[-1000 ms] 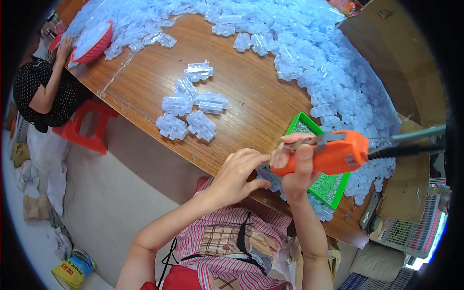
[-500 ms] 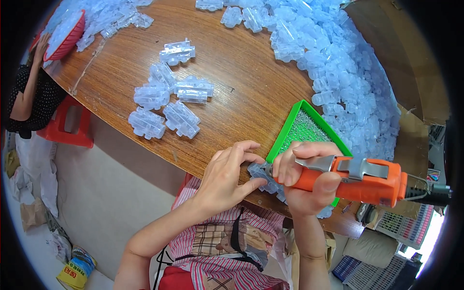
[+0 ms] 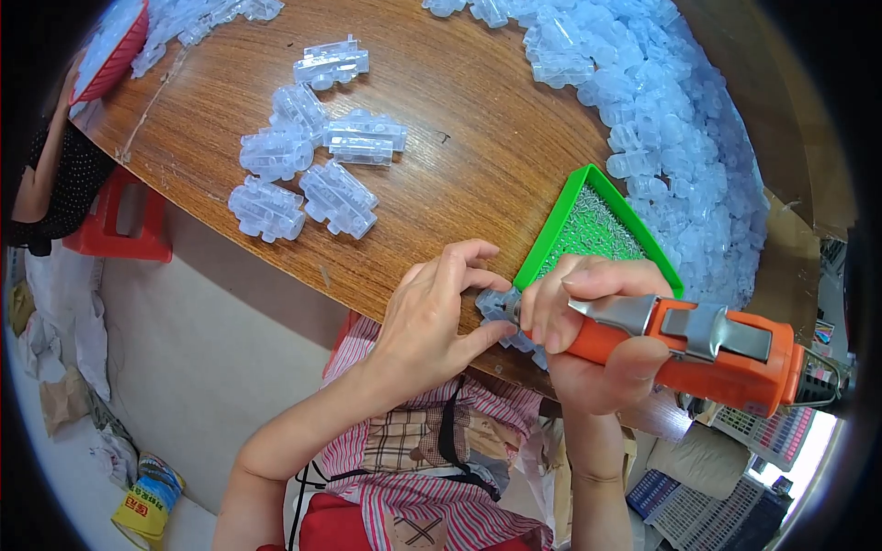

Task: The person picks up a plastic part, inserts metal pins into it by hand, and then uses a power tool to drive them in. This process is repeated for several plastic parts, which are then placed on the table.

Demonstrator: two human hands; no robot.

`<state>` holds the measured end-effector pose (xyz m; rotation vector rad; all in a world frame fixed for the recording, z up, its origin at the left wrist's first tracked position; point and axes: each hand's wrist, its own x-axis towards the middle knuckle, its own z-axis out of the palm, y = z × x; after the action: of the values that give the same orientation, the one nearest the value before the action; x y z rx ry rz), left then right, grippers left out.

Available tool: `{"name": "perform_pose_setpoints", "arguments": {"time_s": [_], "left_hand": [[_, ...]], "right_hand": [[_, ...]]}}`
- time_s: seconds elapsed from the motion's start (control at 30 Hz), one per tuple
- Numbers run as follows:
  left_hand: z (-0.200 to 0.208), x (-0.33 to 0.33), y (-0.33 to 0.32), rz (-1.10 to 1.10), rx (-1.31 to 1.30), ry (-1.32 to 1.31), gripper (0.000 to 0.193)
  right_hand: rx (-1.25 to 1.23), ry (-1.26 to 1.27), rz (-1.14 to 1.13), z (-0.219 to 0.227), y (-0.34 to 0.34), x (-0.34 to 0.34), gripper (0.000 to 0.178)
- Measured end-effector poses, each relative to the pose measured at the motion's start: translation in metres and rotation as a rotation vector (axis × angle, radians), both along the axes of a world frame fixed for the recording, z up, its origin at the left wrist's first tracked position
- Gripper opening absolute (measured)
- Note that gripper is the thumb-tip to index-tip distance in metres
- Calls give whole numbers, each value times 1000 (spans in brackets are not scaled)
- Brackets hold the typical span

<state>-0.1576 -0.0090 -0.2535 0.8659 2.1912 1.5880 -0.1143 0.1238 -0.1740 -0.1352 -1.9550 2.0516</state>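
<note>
My right hand [image 3: 586, 384] is wrapped round an orange electric screwdriver [image 3: 726, 375] with a metal lever along its side. The tool lies nearly level, its tip against a translucent pale blue plastic part [image 3: 525, 343] at the table's near edge. Thumb on one side and fingers on the other, my left hand [image 3: 424, 310] steadies that part. My right hand hides the tip's exact contact. Just beyond stands a green triangular tray [image 3: 557, 226] holding many small silver screws [image 3: 595, 220].
Several similar plastic parts [image 3: 338, 195] lie on the wooden table [image 3: 450, 188] to the left. A large heap of them [image 3: 675, 193] fills the right side. At far left, another person's arm [image 3: 41, 174] is beside a red basket [image 3: 119, 60] and a red stool [image 3: 115, 220].
The whole view has shifted a little, so the table parts sit higher. The screwdriver's rear end appears slightly lower and farther right. Both hands keep their holds.
</note>
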Motion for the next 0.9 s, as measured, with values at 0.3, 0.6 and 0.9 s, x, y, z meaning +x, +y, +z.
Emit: {"name": "perform_pose_setpoints", "arguments": {"time_s": [0.3, 0.6, 0.9], "left_hand": [[2, 1, 0, 6, -4, -8, 58], [-1, 1, 2, 18, 9, 24, 58], [-1, 1, 2, 32, 4, 37, 56]], "right_hand": [[33, 60, 93, -8, 3, 0, 57], [53, -16, 76, 1, 3, 9, 60], [69, 138, 186, -10, 2, -2, 54]]}}
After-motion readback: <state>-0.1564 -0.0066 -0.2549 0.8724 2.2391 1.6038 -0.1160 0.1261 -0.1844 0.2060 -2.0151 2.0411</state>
